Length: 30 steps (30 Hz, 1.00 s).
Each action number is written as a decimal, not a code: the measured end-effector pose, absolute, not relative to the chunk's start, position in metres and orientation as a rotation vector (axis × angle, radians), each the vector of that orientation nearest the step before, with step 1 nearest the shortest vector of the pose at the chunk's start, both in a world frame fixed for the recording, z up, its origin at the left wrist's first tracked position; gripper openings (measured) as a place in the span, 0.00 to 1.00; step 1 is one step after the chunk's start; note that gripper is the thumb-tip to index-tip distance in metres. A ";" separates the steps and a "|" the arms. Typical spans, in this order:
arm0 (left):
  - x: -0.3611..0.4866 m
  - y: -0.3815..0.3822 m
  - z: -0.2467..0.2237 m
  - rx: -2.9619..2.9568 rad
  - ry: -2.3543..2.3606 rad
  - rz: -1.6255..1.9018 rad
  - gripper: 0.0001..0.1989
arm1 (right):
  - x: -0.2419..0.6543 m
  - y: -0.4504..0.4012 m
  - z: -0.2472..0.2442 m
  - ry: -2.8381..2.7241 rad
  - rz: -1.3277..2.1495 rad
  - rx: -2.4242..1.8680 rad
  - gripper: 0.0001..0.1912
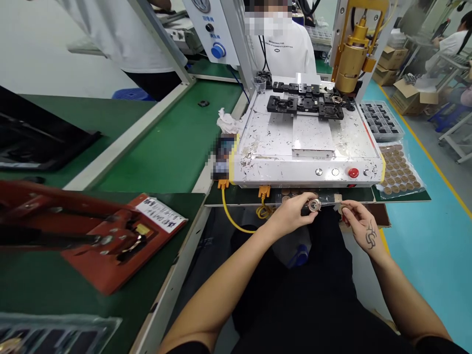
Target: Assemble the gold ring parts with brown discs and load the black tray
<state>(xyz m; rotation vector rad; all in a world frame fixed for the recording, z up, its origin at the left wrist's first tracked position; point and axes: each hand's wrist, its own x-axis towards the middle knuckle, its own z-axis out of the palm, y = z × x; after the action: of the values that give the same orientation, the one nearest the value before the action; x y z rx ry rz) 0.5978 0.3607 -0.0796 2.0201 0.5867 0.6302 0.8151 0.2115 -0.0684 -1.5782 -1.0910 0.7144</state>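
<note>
My left hand (289,215) is closed around a small round metal part (314,205) with a ring-shaped face, like a watch case; its exact kind is unclear. To the right, my right hand (363,227) pinches a small pale disc (341,208) between thumb and fingertips. The two hands are apart, just below the front edge of a white bench machine (265,169). Black fixture blocks (309,104) sit on top of that machine, with a round metal piece (336,99) in the right-hand one.
A gold-coloured press head (348,64) hangs over the machine. On the right lie a sheet of round brown discs (400,169) and a clear tray of parts (381,120). A red hand press (106,246) stands at left. A yellow cable (228,214) hangs in front. A person in white (283,51) faces me.
</note>
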 end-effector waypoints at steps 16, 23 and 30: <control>0.553 0.302 -0.032 0.608 0.601 0.660 0.21 | 0.784 0.237 -0.053 -0.900 1.137 -1.325 0.16; 0.550 0.290 -0.037 0.656 0.536 0.698 0.23 | 0.779 0.232 -0.038 -0.856 1.399 -1.244 0.20; 0.547 0.286 -0.040 0.743 0.544 0.702 0.27 | 0.777 0.229 -0.031 -1.010 1.437 -1.329 0.22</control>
<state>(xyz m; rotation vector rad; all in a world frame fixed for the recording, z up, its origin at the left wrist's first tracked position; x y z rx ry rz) 0.5465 0.2859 -0.0402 0.7433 0.5437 0.7025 0.7773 0.2293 -0.0310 -1.3287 -1.0099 1.4374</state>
